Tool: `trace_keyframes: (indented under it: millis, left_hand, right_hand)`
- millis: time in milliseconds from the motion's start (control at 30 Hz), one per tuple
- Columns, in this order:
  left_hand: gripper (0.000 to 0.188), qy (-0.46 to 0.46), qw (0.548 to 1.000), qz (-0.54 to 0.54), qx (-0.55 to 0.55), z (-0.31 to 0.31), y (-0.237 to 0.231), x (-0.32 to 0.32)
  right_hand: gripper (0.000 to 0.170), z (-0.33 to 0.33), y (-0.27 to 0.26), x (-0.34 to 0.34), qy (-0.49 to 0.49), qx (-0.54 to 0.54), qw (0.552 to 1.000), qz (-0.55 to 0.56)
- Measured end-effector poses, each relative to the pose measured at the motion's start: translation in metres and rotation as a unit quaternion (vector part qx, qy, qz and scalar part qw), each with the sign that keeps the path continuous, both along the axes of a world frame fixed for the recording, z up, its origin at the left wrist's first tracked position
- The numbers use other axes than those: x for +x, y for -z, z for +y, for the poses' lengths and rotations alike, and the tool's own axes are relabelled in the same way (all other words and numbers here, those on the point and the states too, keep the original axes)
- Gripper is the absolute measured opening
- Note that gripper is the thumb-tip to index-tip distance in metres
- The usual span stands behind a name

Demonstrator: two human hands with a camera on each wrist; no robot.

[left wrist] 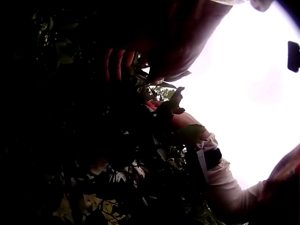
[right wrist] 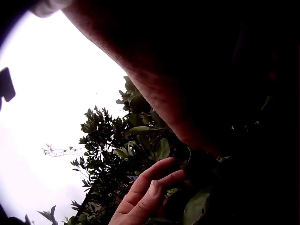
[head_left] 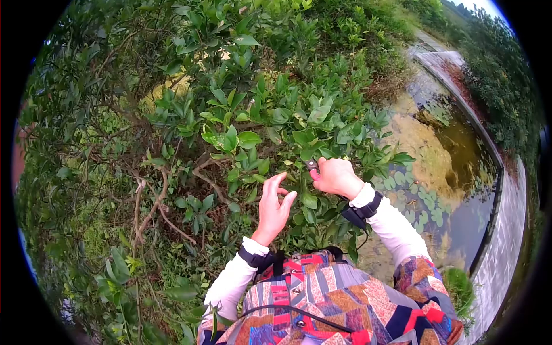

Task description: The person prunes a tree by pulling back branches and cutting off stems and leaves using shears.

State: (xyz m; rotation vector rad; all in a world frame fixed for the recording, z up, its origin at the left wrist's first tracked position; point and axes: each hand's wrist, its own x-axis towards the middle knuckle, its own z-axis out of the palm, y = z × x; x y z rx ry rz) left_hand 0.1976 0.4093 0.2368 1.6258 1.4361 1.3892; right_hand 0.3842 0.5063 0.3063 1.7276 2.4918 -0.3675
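My right hand [head_left: 340,178] grips a pair of pruning shears [head_left: 312,165] with red handles and a dark pivot, held in among the leaves of a green shrub [head_left: 310,138]. The blades are hidden by foliage. To its left, my left hand [head_left: 271,213] is raised with thumb and fingers spread and relaxed, nothing between them, close to the leaves. In the right wrist view the left hand [right wrist: 143,199] shows beside dark leaves. A bit of the red handle [left wrist: 151,104] appears in the dim left wrist view, in front of the right hand [left wrist: 185,121].
Brown branches [head_left: 161,198] and dense foliage fill the left side. On the right lies a pond [head_left: 460,230] with lily pads [head_left: 428,201], bordered by a pale concrete wall [head_left: 503,247]. Dark straps with cameras [head_left: 368,208] sit on both wrists.
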Motion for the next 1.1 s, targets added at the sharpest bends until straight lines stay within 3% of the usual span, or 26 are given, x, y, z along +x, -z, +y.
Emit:
trace_keyframes:
  millis: [67, 133, 167, 267, 300, 400, 433, 600, 767, 1100]
  left_hand:
    - [0.058, 0.003, 0.999, -0.024, -0.038, 0.005, -0.006, -0.004]
    - [0.06, -0.034, 0.985, 0.156, 0.065, 0.013, -0.003, -0.005]
    - [0.057, 0.007, 0.999, 0.033, -0.022, 0.013, -0.005, -0.001]
    - [0.051, 0.027, 0.991, 0.129, -0.033, 0.021, 0.01, 0.001]
    - [0.036, 0.023, 0.993, 0.113, -0.031, 0.024, 0.018, 0.004]
    - [0.027, 0.048, 0.991, 0.032, -0.121, 0.028, 0.017, 0.009]
    - [0.02, 0.044, 0.995, 0.041, -0.083, 0.031, 0.019, 0.01]
    - [0.017, 0.053, 0.981, -0.069, -0.173, 0.038, 0.023, 0.012]
    - [0.015, 0.03, 0.979, -0.108, -0.171, 0.036, 0.025, 0.01]
    - [0.016, 0.032, 0.986, -0.063, -0.15, 0.036, 0.03, -0.006]
  right_hand:
    - [0.043, -0.002, 0.002, -0.001, -0.007, 0.001, 1.0, -0.001]
    - [0.043, -0.001, 0.006, 0.002, -0.014, 0.006, 1.0, 0.006]
    - [0.042, -0.002, 0.009, 0.004, -0.018, 0.01, 1.0, 0.014]
    - [0.042, -0.001, 0.015, 0.011, -0.02, 0.009, 0.999, 0.035]
    - [0.042, -0.001, 0.015, 0.014, -0.02, 0.008, 0.999, 0.035]
    - [0.042, -0.001, 0.014, 0.019, -0.021, -0.004, 0.999, 0.049]
    - [0.042, 0.0, 0.015, 0.022, -0.028, -0.006, 0.998, 0.051]
    - [0.041, 0.007, 0.023, 0.03, -0.043, -0.019, 0.997, 0.069]
    - [0.038, 0.008, 0.028, 0.028, -0.024, -0.057, 0.99, 0.127]
    - [0.042, -0.005, 0.01, 0.025, 0.029, -0.07, 0.984, 0.162]
